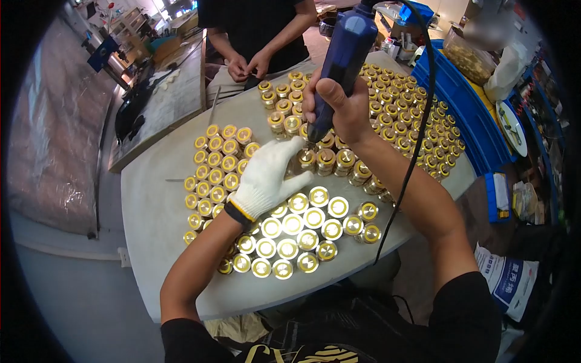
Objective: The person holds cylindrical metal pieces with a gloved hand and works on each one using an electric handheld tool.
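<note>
My right hand (342, 106) is wrapped around a dark blue electric screwdriver (348, 45), held upright and tilted with its black tip pointing down. The tip is over the brass cylinders by my left fingers; whether it touches one I cannot tell. A white knitted glove covers my left hand (266, 175). Its thumb and fingers sit around the side of a short brass cylinder (307, 158) at the edge of the stacked group. Close below my left hand stand shiny brass cylinders (293, 224) with yellow rings on their tops.
More brass cylinders (215, 160) stand left of my glove, and many stacked ones (411, 121) fill the table's right side. A black cord (417, 145) hangs past my right forearm. Blue crates (466, 109) line the right. Across the table (157, 199), a person's hands (249, 66) meet.
</note>
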Demonstrator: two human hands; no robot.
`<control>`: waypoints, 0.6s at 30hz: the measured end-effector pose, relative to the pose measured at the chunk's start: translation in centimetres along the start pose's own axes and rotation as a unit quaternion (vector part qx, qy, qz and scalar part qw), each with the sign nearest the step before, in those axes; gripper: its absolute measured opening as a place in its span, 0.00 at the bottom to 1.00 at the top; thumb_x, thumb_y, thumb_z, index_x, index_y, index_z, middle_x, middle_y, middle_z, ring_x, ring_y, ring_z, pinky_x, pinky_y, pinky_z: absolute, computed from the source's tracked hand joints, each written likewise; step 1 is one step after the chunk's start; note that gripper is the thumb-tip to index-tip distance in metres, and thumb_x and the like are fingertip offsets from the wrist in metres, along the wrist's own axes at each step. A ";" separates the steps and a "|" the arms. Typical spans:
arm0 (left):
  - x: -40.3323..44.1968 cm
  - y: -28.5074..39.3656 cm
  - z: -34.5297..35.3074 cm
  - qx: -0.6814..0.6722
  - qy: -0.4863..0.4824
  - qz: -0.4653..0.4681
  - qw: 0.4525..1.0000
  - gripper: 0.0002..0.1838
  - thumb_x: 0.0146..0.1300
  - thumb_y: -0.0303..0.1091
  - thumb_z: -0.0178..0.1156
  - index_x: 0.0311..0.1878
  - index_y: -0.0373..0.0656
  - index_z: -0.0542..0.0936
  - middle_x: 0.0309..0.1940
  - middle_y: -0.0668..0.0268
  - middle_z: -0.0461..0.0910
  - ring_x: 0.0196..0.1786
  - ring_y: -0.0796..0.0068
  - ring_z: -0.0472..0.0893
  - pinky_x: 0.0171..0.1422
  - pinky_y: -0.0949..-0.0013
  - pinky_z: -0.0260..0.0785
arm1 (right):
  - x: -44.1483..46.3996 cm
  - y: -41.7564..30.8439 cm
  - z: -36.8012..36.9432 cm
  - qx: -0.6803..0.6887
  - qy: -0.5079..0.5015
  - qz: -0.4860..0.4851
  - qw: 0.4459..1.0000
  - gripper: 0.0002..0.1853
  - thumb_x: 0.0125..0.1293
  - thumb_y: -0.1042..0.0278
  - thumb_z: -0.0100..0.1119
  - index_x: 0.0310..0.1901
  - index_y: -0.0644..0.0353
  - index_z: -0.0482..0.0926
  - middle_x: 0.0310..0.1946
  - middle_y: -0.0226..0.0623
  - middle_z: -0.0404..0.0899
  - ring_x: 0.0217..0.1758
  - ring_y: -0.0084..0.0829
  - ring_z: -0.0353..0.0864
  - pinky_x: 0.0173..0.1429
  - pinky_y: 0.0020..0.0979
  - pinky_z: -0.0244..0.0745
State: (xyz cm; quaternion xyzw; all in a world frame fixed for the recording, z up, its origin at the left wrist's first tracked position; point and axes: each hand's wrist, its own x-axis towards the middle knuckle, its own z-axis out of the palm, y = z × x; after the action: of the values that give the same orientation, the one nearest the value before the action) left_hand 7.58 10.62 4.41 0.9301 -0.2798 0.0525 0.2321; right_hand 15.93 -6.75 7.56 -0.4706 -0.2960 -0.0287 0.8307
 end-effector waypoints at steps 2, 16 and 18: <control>0.7 0.1 0.3 -0.009 -0.004 -0.074 0.997 0.32 0.58 0.49 0.69 0.60 0.37 0.76 0.49 0.49 0.82 0.54 0.48 0.81 0.61 0.51 0.72 | 0.1 0.4 -0.3 -0.038 -0.022 0.023 0.999 0.27 0.64 0.44 0.72 0.42 0.63 0.76 0.24 0.37 0.78 0.23 0.28 0.79 0.30 0.30 0.77; 2.4 -2.8 2.9 -0.013 -0.087 -0.072 0.993 0.28 0.57 0.52 0.68 0.48 0.36 0.78 0.34 0.46 0.83 0.41 0.44 0.84 0.48 0.49 0.76 | 0.1 1.9 -0.7 0.029 -0.121 0.061 0.990 0.26 0.62 0.46 0.73 0.40 0.63 0.75 0.23 0.36 0.78 0.22 0.26 0.78 0.28 0.29 0.76; 2.5 -1.9 2.6 -0.020 -0.086 -0.066 0.994 0.28 0.57 0.52 0.68 0.48 0.36 0.79 0.33 0.46 0.83 0.39 0.44 0.84 0.47 0.49 0.76 | 0.2 1.9 -0.4 0.060 -0.146 0.058 0.986 0.19 0.64 0.57 0.73 0.38 0.64 0.75 0.22 0.35 0.78 0.21 0.25 0.78 0.28 0.28 0.75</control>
State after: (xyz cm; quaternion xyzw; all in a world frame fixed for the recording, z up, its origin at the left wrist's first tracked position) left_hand 10.62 9.56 1.90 0.9428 -0.2377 -0.0490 0.2284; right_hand 16.92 -5.99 6.02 -0.4350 -0.3877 0.1065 0.8056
